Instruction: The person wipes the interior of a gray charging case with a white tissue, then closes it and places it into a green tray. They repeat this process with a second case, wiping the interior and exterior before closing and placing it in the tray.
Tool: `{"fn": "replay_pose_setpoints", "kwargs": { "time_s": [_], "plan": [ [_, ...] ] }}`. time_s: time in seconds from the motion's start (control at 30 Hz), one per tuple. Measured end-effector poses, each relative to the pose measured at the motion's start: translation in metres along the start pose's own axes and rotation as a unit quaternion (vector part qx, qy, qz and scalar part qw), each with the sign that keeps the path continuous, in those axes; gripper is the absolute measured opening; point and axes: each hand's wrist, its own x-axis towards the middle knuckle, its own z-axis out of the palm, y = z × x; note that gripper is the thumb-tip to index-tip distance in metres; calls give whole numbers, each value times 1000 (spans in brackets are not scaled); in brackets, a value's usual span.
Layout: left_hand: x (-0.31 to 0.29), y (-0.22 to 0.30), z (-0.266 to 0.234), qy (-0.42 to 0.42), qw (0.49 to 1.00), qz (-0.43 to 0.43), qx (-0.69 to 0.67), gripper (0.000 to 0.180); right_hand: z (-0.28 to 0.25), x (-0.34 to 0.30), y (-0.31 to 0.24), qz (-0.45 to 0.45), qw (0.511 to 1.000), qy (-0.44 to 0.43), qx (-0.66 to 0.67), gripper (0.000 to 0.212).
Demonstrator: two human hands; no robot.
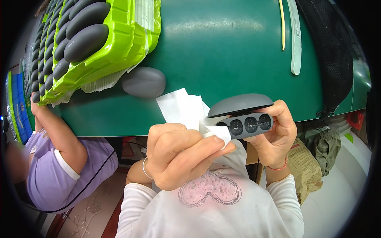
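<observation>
My right hand [279, 137] grips a dark grey oval hinged case [240, 104] at its right end, thumb below and fingers behind. The lid is raised, and several round, glossy black wells show along the inside. My left hand [174, 154] pinches a white wipe [180, 106] and presses a fold of it to the case's left end. The rest of the wipe fans out behind my knuckles, over the table edge. A closed grey case [144, 82] lies on the green table beyond the wipe.
A lime-green tray stack [131, 33] with rows of grey cases stands at the left. Beside it is a co-worker's arm [63, 137]. A thin yellow stick [283, 27], a pale flat strip [295, 39] and a black mesh bag [331, 55] lie at the right.
</observation>
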Motion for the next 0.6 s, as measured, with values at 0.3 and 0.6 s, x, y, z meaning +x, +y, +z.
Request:
{"fn": "replay_pose_setpoints", "kwargs": {
  "time_s": [0.3,0.6],
  "plan": [
    [7,-2,8,-44,998,38,34,34,1,0,8,-36,998,2,-43,37],
    [11,-3,9,-53,997,43,20,37,2,-1,12,-68,996,14,-53,36]
  ]
}}
